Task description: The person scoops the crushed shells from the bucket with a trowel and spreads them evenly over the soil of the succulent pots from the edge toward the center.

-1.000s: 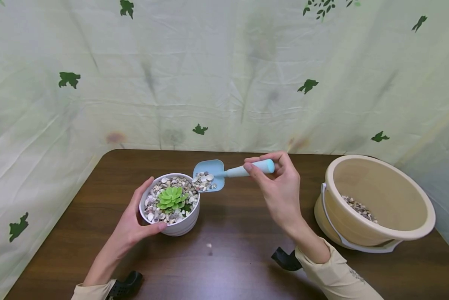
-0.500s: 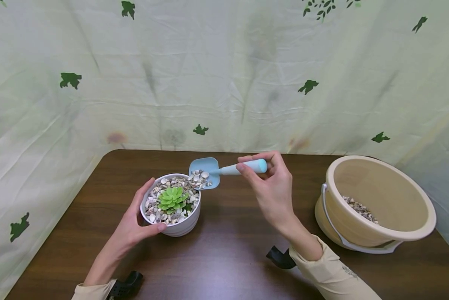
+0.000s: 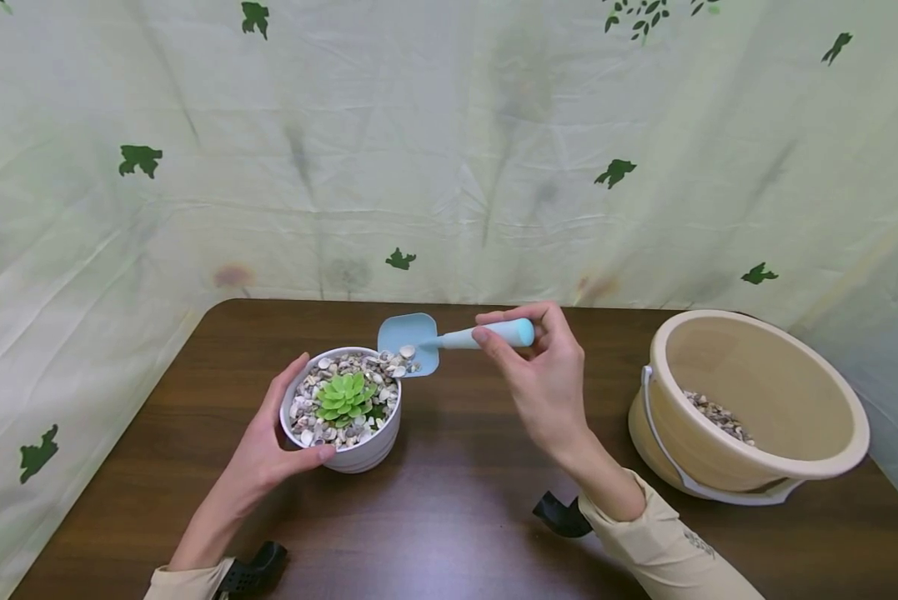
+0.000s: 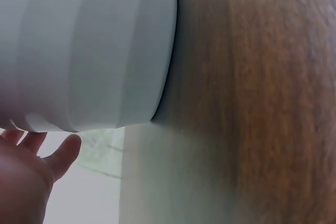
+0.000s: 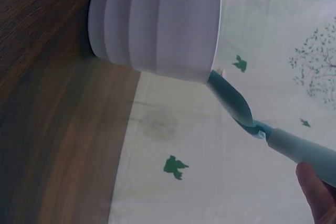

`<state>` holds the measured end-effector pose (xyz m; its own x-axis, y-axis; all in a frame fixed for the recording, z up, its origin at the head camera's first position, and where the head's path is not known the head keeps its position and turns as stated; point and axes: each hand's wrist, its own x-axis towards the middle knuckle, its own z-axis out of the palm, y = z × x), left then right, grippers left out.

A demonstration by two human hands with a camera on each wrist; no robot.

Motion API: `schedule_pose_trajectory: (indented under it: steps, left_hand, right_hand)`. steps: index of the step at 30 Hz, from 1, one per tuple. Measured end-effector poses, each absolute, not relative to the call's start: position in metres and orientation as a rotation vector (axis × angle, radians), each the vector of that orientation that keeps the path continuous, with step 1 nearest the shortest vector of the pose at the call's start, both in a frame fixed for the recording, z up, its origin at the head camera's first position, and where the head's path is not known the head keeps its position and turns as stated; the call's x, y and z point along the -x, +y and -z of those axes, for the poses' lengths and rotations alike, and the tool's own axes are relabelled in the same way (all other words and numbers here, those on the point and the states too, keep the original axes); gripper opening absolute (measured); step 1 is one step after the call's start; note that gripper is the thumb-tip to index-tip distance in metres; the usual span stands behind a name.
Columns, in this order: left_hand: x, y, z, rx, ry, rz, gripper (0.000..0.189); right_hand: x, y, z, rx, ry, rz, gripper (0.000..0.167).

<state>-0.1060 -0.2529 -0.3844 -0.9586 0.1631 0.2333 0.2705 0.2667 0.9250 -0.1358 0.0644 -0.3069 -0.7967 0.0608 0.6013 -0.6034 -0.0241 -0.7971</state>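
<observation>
A white ribbed flowerpot (image 3: 369, 457) stands on the table, holding a green succulent (image 3: 345, 398) ringed by small shells (image 3: 309, 404). My left hand (image 3: 268, 442) grips the pot from the left, thumb at the near rim and fingers round the far left side. The right hand (image 3: 549, 379) pinches the handle of a light blue hand shovel (image 3: 411, 333). Its blade tilts at the pot's right rim, with a few shells at its lower left edge. In the right wrist view the blade's tip (image 5: 216, 80) meets the rim. The left wrist view shows mainly the pot's side (image 4: 94, 51).
A beige bucket (image 3: 647, 433) with a white handle stands at the right, some shells (image 3: 719, 417) lying in its bottom. The brown wooden table (image 3: 449, 533) ends at a leaf-patterned cloth (image 3: 449, 167) behind. A black wrist mount (image 3: 561, 515) sits below the right forearm.
The shovel moved slightly left onto the pot's rim, and most shells on its blade have slid off into the pot. The left hand and pot have hardly moved.
</observation>
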Motion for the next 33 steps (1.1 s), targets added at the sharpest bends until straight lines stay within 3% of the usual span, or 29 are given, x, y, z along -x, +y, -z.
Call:
schedule_pose_trajectory:
  steps: [9,20,33]
  left_hand:
    - [0.106,-0.252,0.386,0.400,-2.468,1.696,0.109]
    - [0.106,-0.255,0.384,0.470,-2.408,1.849,0.100]
    - [0.106,-0.248,0.384,0.352,-2.459,1.653,0.108]
  right_hand:
    - [0.132,0.065,0.306,-0.584,-1.799,-1.867,0.030]
    - [0.124,0.066,0.305,-0.594,-1.829,-1.790,0.033]
    - [0.123,0.065,0.305,-0.645,-1.834,-1.697,0.033]
